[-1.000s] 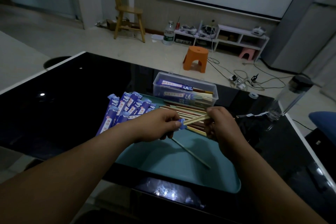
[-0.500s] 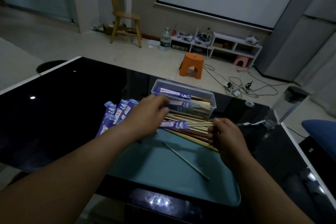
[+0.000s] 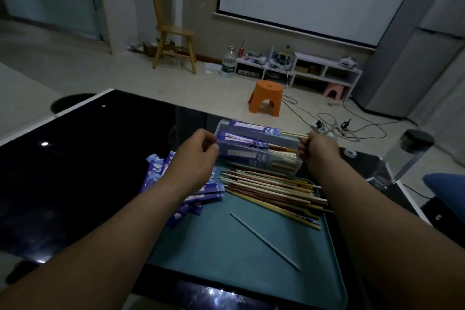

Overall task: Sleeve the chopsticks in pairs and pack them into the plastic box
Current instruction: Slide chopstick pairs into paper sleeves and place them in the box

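- The fingers (image 3: pixel 303 145) of the right hand (image 3: pixel 318 150) are curled tight and pinch the bare ends of a sleeved pair (image 3: pixel 254 127) of chopsticks.
- This pair lies across the top of the plastic box (image 3: pixel 281 164), with its blue sleeve toward the left end.
- The fingers (image 3: pixel 211 149) of the left hand (image 3: pixel 197 158) are curled at the left end of the box, just beside the ends of the sleeves there. I cannot tell if they hold one or only touch it.
- More sleeved pairs lie inside the clear box, along its length.
- The box stands at the far edge of a teal tray (image 3: pixel 226 264).
- A pile of loose chopsticks (image 3: pixel 271 191) lies on the tray just in front of the box, between the two forearms.
- One single chopstick (image 3: pixel 264 240) lies apart from them, diagonal, nearer to the person.
- Empty blue sleeves (image 3: pixel 156 173) lie in a heap under the left forearm, partly on the tray.
- The tray rests on a black glossy table (image 3: pixel 88 158).
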Demonstrator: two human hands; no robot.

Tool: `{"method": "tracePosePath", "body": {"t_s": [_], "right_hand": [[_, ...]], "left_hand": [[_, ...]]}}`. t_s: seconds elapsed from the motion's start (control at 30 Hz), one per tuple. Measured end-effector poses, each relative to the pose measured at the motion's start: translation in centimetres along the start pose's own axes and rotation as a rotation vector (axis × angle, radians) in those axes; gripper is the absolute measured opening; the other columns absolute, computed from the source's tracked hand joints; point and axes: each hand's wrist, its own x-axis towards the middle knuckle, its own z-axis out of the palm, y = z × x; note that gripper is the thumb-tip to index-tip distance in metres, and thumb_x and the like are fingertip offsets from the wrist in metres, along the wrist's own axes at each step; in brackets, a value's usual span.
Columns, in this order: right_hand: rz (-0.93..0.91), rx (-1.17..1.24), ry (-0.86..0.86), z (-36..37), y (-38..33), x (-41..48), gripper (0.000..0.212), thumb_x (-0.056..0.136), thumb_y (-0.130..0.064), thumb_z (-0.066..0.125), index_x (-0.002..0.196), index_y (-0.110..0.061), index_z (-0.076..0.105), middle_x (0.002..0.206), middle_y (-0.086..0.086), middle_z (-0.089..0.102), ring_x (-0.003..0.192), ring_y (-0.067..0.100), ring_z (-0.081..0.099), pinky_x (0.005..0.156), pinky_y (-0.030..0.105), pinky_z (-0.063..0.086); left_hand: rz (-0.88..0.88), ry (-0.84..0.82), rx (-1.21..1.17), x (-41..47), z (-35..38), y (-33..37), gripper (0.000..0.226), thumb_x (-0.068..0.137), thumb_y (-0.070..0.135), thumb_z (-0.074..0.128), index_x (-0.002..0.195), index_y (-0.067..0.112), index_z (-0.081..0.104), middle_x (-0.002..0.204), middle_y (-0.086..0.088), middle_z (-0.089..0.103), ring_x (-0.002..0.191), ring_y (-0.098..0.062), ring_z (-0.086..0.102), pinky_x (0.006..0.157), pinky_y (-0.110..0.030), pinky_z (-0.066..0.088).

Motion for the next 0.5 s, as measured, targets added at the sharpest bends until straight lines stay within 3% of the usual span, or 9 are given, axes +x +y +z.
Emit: {"method": "tracePosePath", "body": {"t_s": [0.17,0.3,0.5], "right_hand": [[0.02,-0.19,-0.133,0.7,0.9,0.4,0.023,0.109,-0.027,0.049,0.11,-0.006,0.059,0.095,0.015,0.064,0.081,0.022,0.062,0.075,0.032,0.057],[-0.077,-0.387,-0.132,0.1,1.6,0.2,0.023,0.11,-0.019,0.044,0.12,-0.003,0.058,0.098,0.017,0.063,0.078,0.025,0.062,0.07,0.036,0.056],[-0.185,-0.527,-0.234,-3.5,4.7,-2.6,0.019,0.107,-0.01,0.046,0.11,-0.002,0.063,0.093,0.018,0.061,0.074,0.025,0.058,0.06,0.033,0.049]], "left_hand": [[-0.008,-0.007,0.041,-0.1,0.2,-0.5,0.01,0.103,0.025,0.054,0.11,0.026,0.06,0.095,0.009,0.065,0.087,-0.008,0.062,0.071,-0.027,0.047],[-0.003,-0.032,0.06,-0.3,0.2,-0.6,0.009,0.103,0.026,0.054,0.111,0.026,0.059,0.095,0.009,0.065,0.087,-0.009,0.062,0.074,-0.029,0.049],[-0.003,-0.14,0.148,-1.0,0.3,-0.6,0.009,0.101,0.028,0.055,0.108,0.027,0.06,0.094,0.005,0.068,0.085,-0.019,0.067,0.079,-0.038,0.054]]}}
